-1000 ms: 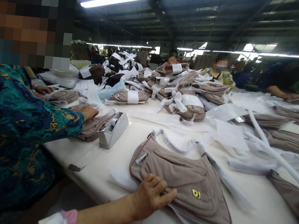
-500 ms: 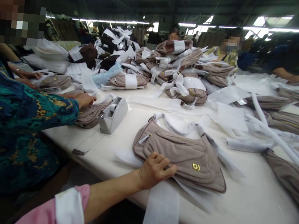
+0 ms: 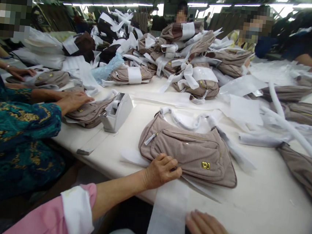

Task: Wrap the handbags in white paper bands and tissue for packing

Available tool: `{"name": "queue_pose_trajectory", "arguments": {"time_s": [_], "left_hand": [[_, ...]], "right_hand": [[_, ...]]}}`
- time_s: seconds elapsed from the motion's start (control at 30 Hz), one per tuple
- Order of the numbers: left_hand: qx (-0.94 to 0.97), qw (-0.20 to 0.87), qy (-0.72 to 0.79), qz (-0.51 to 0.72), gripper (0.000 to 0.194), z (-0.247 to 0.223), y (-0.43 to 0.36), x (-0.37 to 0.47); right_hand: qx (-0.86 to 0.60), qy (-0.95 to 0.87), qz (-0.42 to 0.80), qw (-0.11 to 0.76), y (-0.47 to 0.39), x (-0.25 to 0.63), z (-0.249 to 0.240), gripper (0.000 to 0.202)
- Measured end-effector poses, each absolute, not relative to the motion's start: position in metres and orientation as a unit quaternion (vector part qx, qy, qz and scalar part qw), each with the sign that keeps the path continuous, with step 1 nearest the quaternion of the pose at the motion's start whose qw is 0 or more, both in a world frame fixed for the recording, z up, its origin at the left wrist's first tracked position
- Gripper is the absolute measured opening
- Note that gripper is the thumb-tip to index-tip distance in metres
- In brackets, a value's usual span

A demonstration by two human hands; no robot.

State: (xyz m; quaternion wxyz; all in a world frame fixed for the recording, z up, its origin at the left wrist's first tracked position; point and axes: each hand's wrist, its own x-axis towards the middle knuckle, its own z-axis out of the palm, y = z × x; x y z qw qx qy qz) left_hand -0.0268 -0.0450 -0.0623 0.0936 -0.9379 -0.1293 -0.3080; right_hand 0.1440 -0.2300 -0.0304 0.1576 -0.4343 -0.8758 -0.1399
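Observation:
A taupe corduroy handbag (image 3: 185, 154) with a gold emblem lies on the white table, its strap wrapped in white material. My left hand (image 3: 161, 172) is closed on the bag's lower edge, fingers curled over the front. From under the bag a strip of white wrapping paper (image 3: 168, 214) hangs down over the table edge. My right hand (image 3: 211, 232) is at the strip's right side with fingers stretched out together; whether the fingertips touch the paper I cannot tell. White sheet material also shows beneath the bag.
A grey tape dispenser (image 3: 117, 112) stands left of the bag. Farther left, a co-worker's hands (image 3: 75, 100) rest on another taupe bag. A tall heap of wrapped bags (image 3: 178, 56) fills the back. More bags (image 3: 302, 171) and white paper rolls (image 3: 264, 140) lie at right.
My right hand has come farther into view and moved right, off the paper strip's face to its right side. My left hand stays on the bag. The co-worker's hands have shifted left.

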Motion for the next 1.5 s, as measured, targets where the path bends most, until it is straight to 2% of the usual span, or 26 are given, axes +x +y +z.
{"name": "queue_pose_trajectory", "arguments": {"time_s": [0.13, 0.23, 0.33, 0.4, 0.5, 0.57, 0.7, 0.83, 0.9, 0.93, 1.03, 1.07, 1.13, 1.33, 1.5], "left_hand": [[-0.941, 0.086, -0.139, -0.297, 0.016, -0.062, -0.046, -0.029], [-0.942, 0.098, -0.149, -0.286, 0.013, -0.059, -0.043, -0.027], [-0.955, 0.110, -0.131, -0.243, 0.016, -0.054, -0.040, -0.026], [-0.960, 0.117, -0.113, -0.229, 0.017, -0.053, -0.037, -0.027], [-0.957, 0.124, -0.097, -0.242, 0.015, -0.053, -0.035, -0.028], [-0.952, 0.126, -0.094, -0.263, 0.014, -0.054, -0.035, -0.029], [-0.947, 0.127, -0.077, -0.285, 0.021, -0.054, -0.037, -0.032], [-0.945, 0.134, -0.071, -0.291, 0.027, -0.057, -0.040, -0.037], [-0.944, 0.137, -0.072, -0.292, 0.028, -0.060, -0.041, -0.039], [-0.943, 0.138, -0.072, -0.294, 0.028, -0.062, -0.041, -0.039], [-0.943, 0.144, -0.072, -0.293, 0.026, -0.071, -0.042, -0.039], [-0.943, 0.147, -0.073, -0.290, 0.026, -0.073, -0.043, -0.039], [-0.945, 0.152, -0.073, -0.281, 0.027, -0.072, -0.045, -0.040], [-0.982, 0.112, -0.030, -0.150, 0.024, -0.030, -0.037, -0.039], [-0.982, 0.085, 0.012, -0.167, 0.032, -0.023, -0.008, -0.026]], "right_hand": [[-0.603, -0.734, 0.018, 0.311, -0.220, 0.154, -0.041, 0.027], [-0.694, -0.523, 0.291, 0.401, -0.206, 0.135, -0.048, 0.025], [-0.650, -0.210, 0.553, 0.477, -0.192, 0.113, -0.042, 0.036], [-0.567, -0.053, 0.612, 0.549, -0.184, 0.101, -0.036, 0.037], [-0.504, 0.049, 0.579, 0.639, -0.171, 0.088, -0.032, 0.029], [-0.503, 0.057, 0.552, 0.663, -0.161, 0.083, -0.034, 0.026], [-0.550, 0.031, 0.527, 0.647, -0.152, 0.084, -0.038, 0.025], [-0.619, -0.060, 0.525, 0.581, -0.170, 0.098, -0.034, 0.026], [-0.675, -0.233, 0.421, 0.560, -0.178, 0.110, -0.030, 0.020], [-0.693, -0.366, 0.322, 0.531, -0.180, 0.117, -0.029, 0.016], [-0.615, -0.710, -0.019, 0.343, -0.172, 0.140, -0.032, 0.022], [-0.577, -0.757, -0.081, 0.294, -0.167, 0.147, -0.034, 0.024], [-0.530, -0.797, -0.143, 0.252, -0.157, 0.158, -0.041, 0.024], [-0.504, -0.813, -0.130, 0.261, -0.148, 0.166, -0.052, 0.020], [-0.526, -0.796, -0.099, 0.281, -0.147, 0.168, -0.055, 0.023]]}}
